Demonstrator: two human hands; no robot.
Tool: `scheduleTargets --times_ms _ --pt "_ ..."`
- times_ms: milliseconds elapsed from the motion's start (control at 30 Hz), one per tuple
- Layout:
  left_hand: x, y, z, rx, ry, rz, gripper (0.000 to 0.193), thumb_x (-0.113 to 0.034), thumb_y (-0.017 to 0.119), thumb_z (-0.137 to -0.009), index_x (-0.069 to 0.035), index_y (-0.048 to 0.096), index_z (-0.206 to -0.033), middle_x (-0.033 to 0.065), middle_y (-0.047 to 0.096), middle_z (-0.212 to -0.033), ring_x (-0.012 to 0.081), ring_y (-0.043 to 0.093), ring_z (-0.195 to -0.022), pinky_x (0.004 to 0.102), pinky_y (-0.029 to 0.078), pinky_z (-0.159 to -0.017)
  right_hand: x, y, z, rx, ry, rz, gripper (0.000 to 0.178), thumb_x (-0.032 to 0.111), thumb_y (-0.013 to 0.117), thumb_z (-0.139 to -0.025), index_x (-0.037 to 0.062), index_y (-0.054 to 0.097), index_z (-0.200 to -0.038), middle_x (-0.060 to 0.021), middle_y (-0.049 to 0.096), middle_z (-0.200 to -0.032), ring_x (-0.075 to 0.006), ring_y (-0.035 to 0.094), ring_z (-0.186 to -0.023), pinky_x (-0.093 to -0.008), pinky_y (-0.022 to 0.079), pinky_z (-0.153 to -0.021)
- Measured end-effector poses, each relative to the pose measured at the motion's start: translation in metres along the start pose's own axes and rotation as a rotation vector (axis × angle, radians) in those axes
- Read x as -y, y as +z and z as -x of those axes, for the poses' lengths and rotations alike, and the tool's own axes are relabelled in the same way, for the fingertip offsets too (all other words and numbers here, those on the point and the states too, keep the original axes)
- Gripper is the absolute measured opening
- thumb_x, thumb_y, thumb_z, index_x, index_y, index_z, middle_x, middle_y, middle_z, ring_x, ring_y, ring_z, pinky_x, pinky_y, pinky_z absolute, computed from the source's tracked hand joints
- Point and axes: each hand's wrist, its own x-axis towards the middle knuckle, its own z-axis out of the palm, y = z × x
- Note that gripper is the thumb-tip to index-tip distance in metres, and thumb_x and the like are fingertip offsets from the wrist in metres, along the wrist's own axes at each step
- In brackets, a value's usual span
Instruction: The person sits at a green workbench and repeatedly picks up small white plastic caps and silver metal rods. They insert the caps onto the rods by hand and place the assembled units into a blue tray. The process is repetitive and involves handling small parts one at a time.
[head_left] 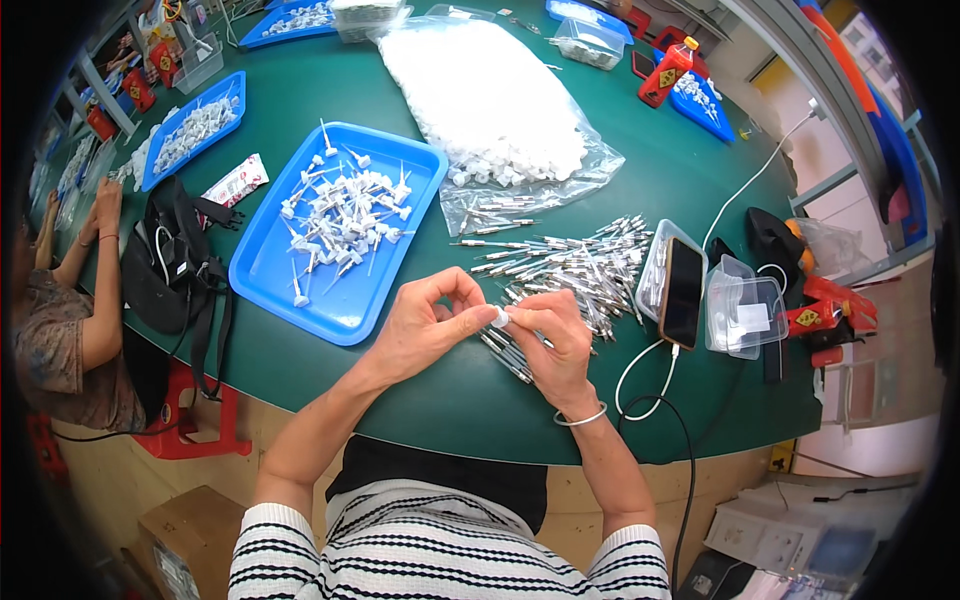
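Above the near edge of the green table, my left hand pinches a small white plastic cap between thumb and forefinger. The fingertips of my right hand close on the same cap from the other side; whether they also grip a metal rod is hidden. Just beyond my right hand lies a loose pile of slim metal rods. Left of my hands, a blue tray carries many white caps with thin shafts sticking out. A large clear bag full of white caps lies farther back.
A phone leans on a clear box, beside another clear container and white cables. A black bag lies at the left, near a co-worker's arms. More blue trays and a red bottle stand farther back.
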Motion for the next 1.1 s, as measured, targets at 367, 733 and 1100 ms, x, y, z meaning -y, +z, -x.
scheduleTargets --times_ms 367,733,1100 --pt "0.009 0.001 -0.004 0.163 -0.092 0.427 0.018 -0.021 0.060 -0.094 -0.004 0.059 -0.088 -0.0005 0.055 -0.079 0.0040 0.050 -0.068 0.0198 0.044 -0.056 0.000 0.006 0.011 -0.007 0.229 -0.272 0.018 -0.001 0.077 -0.071 0.0058 0.068 -0.086 -0.0051 0.064 -0.084 -0.0185 0.057 -0.078 -0.0291 0.047 -0.066" --pt "0.001 -0.002 0.002 0.182 -0.095 0.321 0.020 -0.021 0.056 -0.097 -0.005 0.056 -0.085 -0.0014 0.053 -0.070 0.0040 0.048 -0.060 0.0191 0.040 -0.052 0.006 0.000 0.002 0.078 0.113 -0.246 0.020 -0.002 0.074 -0.074 0.0058 0.069 -0.091 -0.0059 0.065 -0.088 -0.0182 0.058 -0.082 -0.0291 0.047 -0.070" --pt "-0.037 -0.081 0.031 -0.630 0.357 -1.261 0.018 -0.017 0.070 -0.082 -0.002 0.062 -0.077 0.0094 0.061 -0.074 0.0234 0.056 -0.059 0.0342 0.045 -0.056 -0.030 -0.027 -0.009 -0.083 0.287 -0.012 0.011 0.001 0.066 -0.084 0.0028 0.070 -0.094 -0.0058 0.066 -0.086 -0.0157 0.057 -0.079 -0.0269 0.044 -0.067"
